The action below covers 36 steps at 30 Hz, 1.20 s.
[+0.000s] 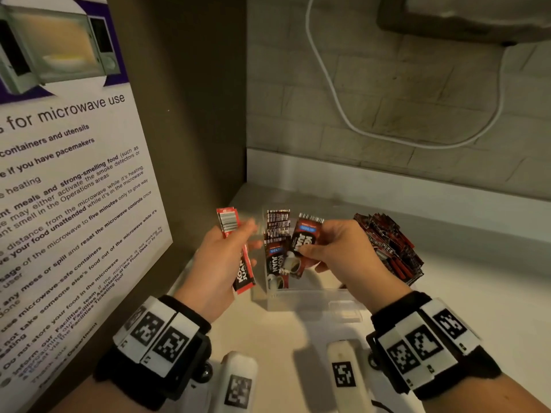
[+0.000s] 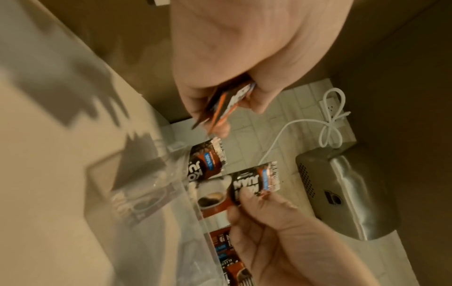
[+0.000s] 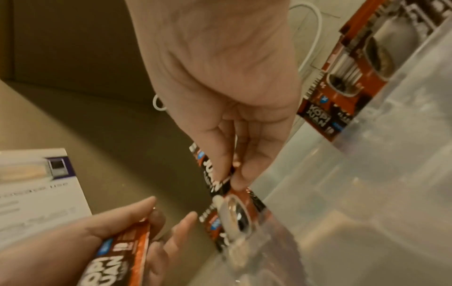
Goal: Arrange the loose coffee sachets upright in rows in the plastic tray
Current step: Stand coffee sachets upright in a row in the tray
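While the left hand (image 1: 219, 257) grips a small stack of red and black coffee sachets (image 1: 237, 251) with thumb and curled fingers, it holds them up just left of the clear plastic tray (image 1: 310, 299). That stack stands on end, with its barcode end at the top. From the right wrist view, the same stack (image 3: 124, 257) lies across the left palm, and two fingers poke out straight past it.

Over on the other side, the right hand (image 1: 343, 248) pinches one red and black coffee sachet with a cup picture (image 1: 304, 242) between thumb and fingertips. This sachet is tilted a little and sits over the tray, touching the short row of upright sachets (image 1: 277, 248) at the tray's left end. From the left wrist view, the thumb (image 2: 247, 197) presses on the front of the pinched sachet (image 2: 252, 181).

More sachets (image 1: 387, 245) stand packed in a big bunch at the right end of the tray. Between the two groups the tray is bare.

The tray rests on a pale counter (image 1: 477, 293). A white cable (image 1: 337, 96) hangs on the tiled wall behind, and a microwave poster (image 1: 68, 174) leans at the left.
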### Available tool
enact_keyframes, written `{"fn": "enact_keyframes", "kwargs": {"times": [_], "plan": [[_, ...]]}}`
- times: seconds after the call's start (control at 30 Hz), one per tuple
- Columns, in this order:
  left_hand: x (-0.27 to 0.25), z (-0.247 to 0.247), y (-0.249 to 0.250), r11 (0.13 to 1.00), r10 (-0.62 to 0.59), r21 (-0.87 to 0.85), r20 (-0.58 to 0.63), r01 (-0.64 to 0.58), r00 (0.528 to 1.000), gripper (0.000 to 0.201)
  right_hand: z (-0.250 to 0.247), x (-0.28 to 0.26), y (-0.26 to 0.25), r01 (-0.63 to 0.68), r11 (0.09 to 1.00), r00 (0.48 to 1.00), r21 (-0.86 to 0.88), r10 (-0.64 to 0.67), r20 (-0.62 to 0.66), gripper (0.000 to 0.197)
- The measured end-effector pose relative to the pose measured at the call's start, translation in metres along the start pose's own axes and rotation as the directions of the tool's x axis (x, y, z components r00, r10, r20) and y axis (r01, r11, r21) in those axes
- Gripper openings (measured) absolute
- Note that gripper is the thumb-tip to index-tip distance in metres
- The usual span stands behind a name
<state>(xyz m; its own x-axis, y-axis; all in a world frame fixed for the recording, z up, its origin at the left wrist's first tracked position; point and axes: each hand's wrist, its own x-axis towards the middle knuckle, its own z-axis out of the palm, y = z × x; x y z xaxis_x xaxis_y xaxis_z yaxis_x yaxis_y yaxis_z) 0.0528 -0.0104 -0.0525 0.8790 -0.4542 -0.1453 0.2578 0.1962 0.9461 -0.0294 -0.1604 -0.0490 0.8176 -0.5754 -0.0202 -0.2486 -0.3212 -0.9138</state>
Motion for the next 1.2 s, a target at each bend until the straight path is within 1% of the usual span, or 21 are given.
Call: {"fn": "enact_keyframes", "kwargs": {"times": [0.1,0.17,0.23,0.3,0.37,0.43,0.57,0.63,0.77,0.87,0.93,0.97,1.0,1.07,1.13,1.17,1.2], "plan": [[-0.003,-0.003,-0.005,0.992,-0.113,-0.061,0.006,0.113,0.994,0.002,0.007,0.003,0.009,-0.115,0.984,0.987,-0.133,0.128,0.096,0.012],[-0.007,-0.003,-0.008,0.986,-0.147,-0.075,0.068,0.152,0.987,0.004,0.015,0.007,0.015,-0.152,0.972,0.979,-0.177,0.172,0.107,0.01],[-0.013,0.001,-0.01,0.98,-0.17,-0.08,0.127,0.18,0.977,0.01,0.022,0.013,0.018,-0.166,0.965,0.978,-0.203,0.187,0.089,0.013],[-0.016,0.004,-0.013,0.977,-0.192,-0.063,0.172,0.205,0.966,0.018,0.027,0.018,0.02,-0.135,0.938,0.982,-0.318,0.17,0.084,0.017],[-0.018,0.007,-0.017,0.976,-0.206,-0.036,0.2,0.217,0.958,0.022,0.031,0.02,0.019,-0.096,0.889,0.985,-0.448,0.149,0.085,0.02],[-0.018,0.008,-0.019,0.975,-0.21,-0.031,0.216,0.222,0.953,0.02,0.034,0.019,0.019,-0.063,0.875,0.987,-0.479,0.125,0.099,0.027],[-0.016,0.011,-0.021,0.976,-0.209,-0.013,0.211,0.216,0.955,0.021,0.041,0.018,0.024,0.083,0.833,0.967,-0.546,0.065,0.246,0.037],[-0.014,0.012,-0.023,0.975,-0.216,-0.004,0.209,0.221,0.954,0.023,0.044,0.019,0.026,0.102,0.816,0.956,-0.569,0.077,0.282,0.04],[-0.012,0.011,-0.025,0.976,-0.211,-0.005,0.21,0.216,0.955,0.025,0.043,0.018,0.024,0.094,0.811,0.947,-0.578,0.107,0.304,0.042],[-0.012,0.009,-0.024,0.979,-0.201,0.002,0.212,0.205,0.957,0.021,0.04,0.016,0.02,0.101,0.835,0.941,-0.541,0.095,0.323,0.036],[-0.012,0.007,-0.021,0.982,-0.19,0.025,0.173,0.188,0.966,0.017,0.036,0.015,0.017,0.085,0.863,0.94,-0.497,0.096,0.327,0.03],[-0.01,0.005,-0.019,0.982,-0.19,0.032,0.139,0.187,0.972,0.019,0.034,0.015,0.017,0.07,0.879,0.943,-0.473,0.097,0.319,0.029],[-0.007,0.002,-0.017,0.981,-0.192,0.024,0.099,0.191,0.976,0.023,0.031,0.016,0.016,0.043,0.893,0.948,-0.449,0.106,0.301,0.032],[0.0,-0.004,-0.013,0.982,-0.187,-0.008,0.022,0.187,0.982,0.027,0.024,0.016,0.014,-0.029,0.906,0.958,-0.422,0.145,0.247,0.045],[0.004,-0.008,-0.009,0.987,-0.154,-0.053,-0.005,0.153,0.988,0.023,0.016,0.015,0.011,-0.085,0.938,0.977,-0.336,0.145,0.159,0.061],[0.005,-0.008,-0.007,0.989,-0.129,-0.067,0.01,0.129,0.992,0.024,0.013,0.015,0.01,-0.074,0.96,0.991,-0.271,0.101,0.088,0.059],[0.004,-0.008,-0.005,0.992,-0.106,-0.071,0.03,0.108,0.994,0.024,0.01,0.013,0.006,-0.035,0.978,0.999,-0.205,0.037,0.003,0.052]]}}
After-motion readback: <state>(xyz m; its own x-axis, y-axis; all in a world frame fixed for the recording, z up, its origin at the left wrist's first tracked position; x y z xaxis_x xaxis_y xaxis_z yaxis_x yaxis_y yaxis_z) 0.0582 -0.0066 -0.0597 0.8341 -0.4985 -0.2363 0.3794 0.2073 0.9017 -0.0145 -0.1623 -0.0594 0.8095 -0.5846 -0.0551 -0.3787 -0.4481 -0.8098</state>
